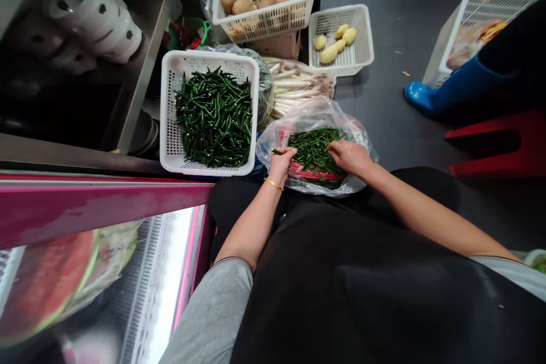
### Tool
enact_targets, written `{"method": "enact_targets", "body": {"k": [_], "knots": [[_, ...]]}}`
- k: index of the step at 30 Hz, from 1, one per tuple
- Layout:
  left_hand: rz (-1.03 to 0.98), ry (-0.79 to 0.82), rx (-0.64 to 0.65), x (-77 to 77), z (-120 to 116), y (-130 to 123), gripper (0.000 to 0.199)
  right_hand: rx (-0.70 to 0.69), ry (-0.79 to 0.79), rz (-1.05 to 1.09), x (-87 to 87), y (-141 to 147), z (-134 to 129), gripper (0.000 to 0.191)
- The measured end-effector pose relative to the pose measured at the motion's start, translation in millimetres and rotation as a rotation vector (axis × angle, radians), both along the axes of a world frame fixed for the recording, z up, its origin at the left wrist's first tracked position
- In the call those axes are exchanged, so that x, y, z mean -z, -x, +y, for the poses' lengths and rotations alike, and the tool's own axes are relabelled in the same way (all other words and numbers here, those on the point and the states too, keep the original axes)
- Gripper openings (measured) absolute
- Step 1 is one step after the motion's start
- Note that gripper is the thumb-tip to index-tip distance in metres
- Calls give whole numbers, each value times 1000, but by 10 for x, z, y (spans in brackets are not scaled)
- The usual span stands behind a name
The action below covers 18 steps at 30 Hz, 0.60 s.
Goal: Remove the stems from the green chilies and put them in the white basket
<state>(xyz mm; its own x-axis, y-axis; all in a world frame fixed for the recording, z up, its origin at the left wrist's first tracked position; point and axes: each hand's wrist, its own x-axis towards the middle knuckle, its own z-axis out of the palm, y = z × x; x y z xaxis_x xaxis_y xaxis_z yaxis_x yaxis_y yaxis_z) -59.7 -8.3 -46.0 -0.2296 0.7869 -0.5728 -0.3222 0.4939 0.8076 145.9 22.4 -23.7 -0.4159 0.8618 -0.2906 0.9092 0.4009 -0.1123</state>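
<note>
My left hand [281, 164] is closed on a green chili pepper [277, 152], whose dark end sticks out to the left between the fingers. My right hand [350, 156] is pinched together over the thin green stalks or peppers [314, 145] heaped in front of me; what its fingers hold, if anything, is hidden. A clear plastic bag [324, 111] with red print or a red container in it surrounds this heap. To the left of the bag, a white basket [167, 119] holds many dark green chili peppers [215, 116].
Behind the bag lie long white-stemmed vegetables [298, 88]. Farther back are a basket [273, 21] of unpeeled potatoes and a smaller basket [367, 45] with peeled ones. A person's blue boot [456, 88] and a red stool [529, 136] are right; a lit glass-fronted cabinet [170, 267] is left.
</note>
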Motion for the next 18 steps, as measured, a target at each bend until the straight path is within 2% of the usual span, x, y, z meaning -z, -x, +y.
{"method": "enact_targets", "body": {"k": [2, 4, 8, 10, 12, 15, 16, 18], "knots": [[97, -15, 12, 52, 18, -7, 14, -96, 27, -23, -39, 50, -32, 40], [237, -88, 71, 106, 23, -13, 9, -207, 79, -47, -7, 170, -48, 39], [585, -210, 410, 183, -8, -60, 5, -299, 129, -80, 160, 421, -12, 38], [738, -204, 572, 198, -16, -107, 7, -309, 132, -57, 203, 436, 30, 36], [798, -222, 652, 193, 1, -138, 6, -294, 134, 12, 194, 357, 82, 34], [630, -269, 652, 163, 69, -93, 8, -193, 137, 226, 116, 162, 175, 29], [527, -259, 593, 151, 95, -55, 9, -143, 124, 291, 89, 111, 206, 29], [321, -188, 379, 133, 137, 36, 12, -63, 68, 329, 57, 73, 253, 29]]}}
